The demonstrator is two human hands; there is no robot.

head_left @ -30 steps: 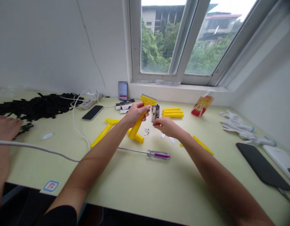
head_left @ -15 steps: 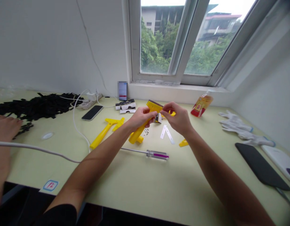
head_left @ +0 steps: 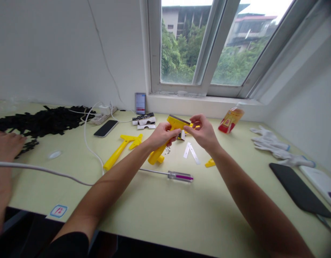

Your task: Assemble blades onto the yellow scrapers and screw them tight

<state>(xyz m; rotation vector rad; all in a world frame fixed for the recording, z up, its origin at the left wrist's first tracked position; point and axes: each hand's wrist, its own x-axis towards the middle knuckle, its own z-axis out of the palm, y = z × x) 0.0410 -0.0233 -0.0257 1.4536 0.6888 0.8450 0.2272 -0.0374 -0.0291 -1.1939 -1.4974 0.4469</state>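
**Scraper held between 2 hands; head partly hidden**

I am watching the left hand point(head_left: 162, 135) clenching the yellow plastic scraper point(head_left: 174, 123) by its handle, above the desk point(head_left: 154, 211). The right hand point(head_left: 202, 132) is covering part of the scraper's head, so I cannot tell its grip. Small screws point(head_left: 167, 150) are lying just below.

Only thing I can kinda read is a red "12" on a little blue-bordered sticker point(head_left: 58, 211), down at the desk edge left of the left hand point(head_left: 163, 136). The print on the red-and-yellow packet point(head_left: 230, 120) is too small to read.
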